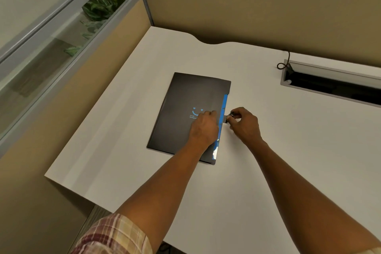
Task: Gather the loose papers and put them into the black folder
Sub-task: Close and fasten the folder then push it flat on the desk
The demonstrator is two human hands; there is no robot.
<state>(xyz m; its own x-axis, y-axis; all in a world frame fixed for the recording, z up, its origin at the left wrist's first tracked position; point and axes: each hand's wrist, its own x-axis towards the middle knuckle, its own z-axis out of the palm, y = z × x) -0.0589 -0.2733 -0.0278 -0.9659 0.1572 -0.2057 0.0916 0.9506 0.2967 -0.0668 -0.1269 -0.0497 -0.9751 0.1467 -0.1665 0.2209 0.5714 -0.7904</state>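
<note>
Black folder [185,109] lies closed mid-tabletop [268,161], no loose papers showing. Left hand [203,128] presses flat on its cover; right hand [243,123] pinches a small clasp [226,118] at the blue right edge [223,107]. Best to hold the cover firmly while fastening.

Single head-worn wide-angle view, steeply down and forward over the desk [268,171], near arm's reach.

So the black folder [185,113] is lying closed on the white worktop [247,192], with a blue strip showing along its right edge. Left hand [203,128] presses flat on the cover, right hand [244,123] pinches a small clasp [227,118] at that edge. Cable slot [334,86] sits off to the right.
</note>
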